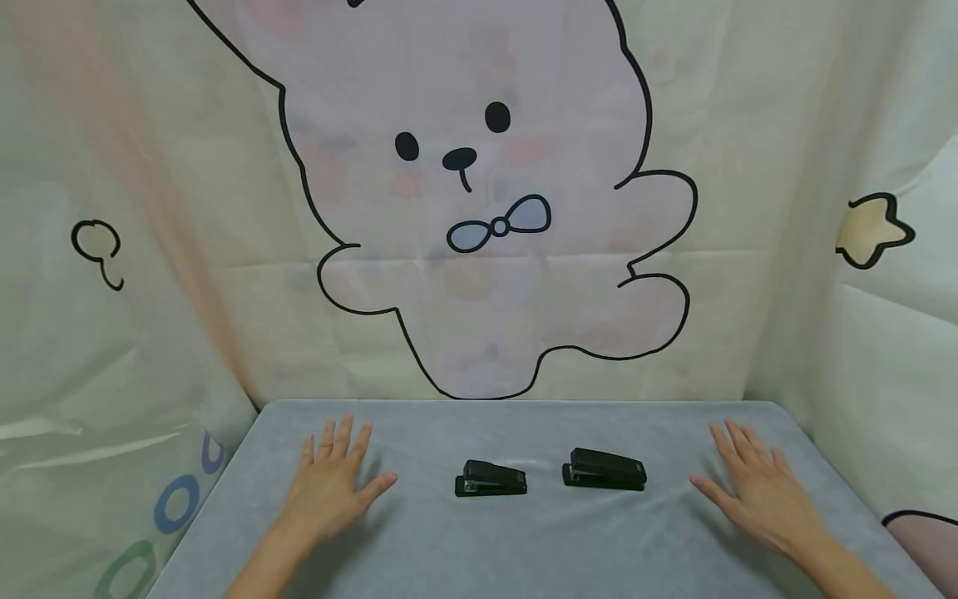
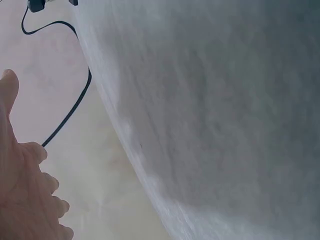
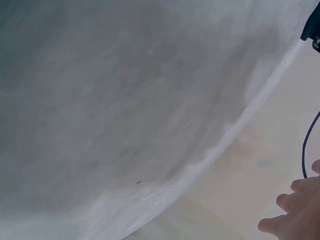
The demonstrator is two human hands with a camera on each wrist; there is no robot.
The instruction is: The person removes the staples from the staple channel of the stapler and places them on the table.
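The biggest thing in front of you was the pale backdrop (image 1: 718, 100), with a bear (image 1: 486, 287) outlined in black. Below it was the grey-blue surface (image 1: 524, 541). Your left hand (image 1: 327, 491) was over its left part, back up in the head view, fingers straight and spread, thumb out toward the middle, nothing held. Your right hand (image 1: 772, 503) was over the right part, fingers also straight, thumb stuck out to the left, nothing held. You had a shadow beside each hand; couldn't tell if either one touched the surface. A yellow star (image 1: 862, 233) was printed on the right side of the backdrop. You had two black staplers lying base down between your hands, side by side and apart, touched by neither. The bigger stapler (image 1: 604, 471) was right of centre, nearer your right hand and slightly farther back. The smaller stapler (image 1: 491, 480) was around mid-surface, nearer your left thumb.
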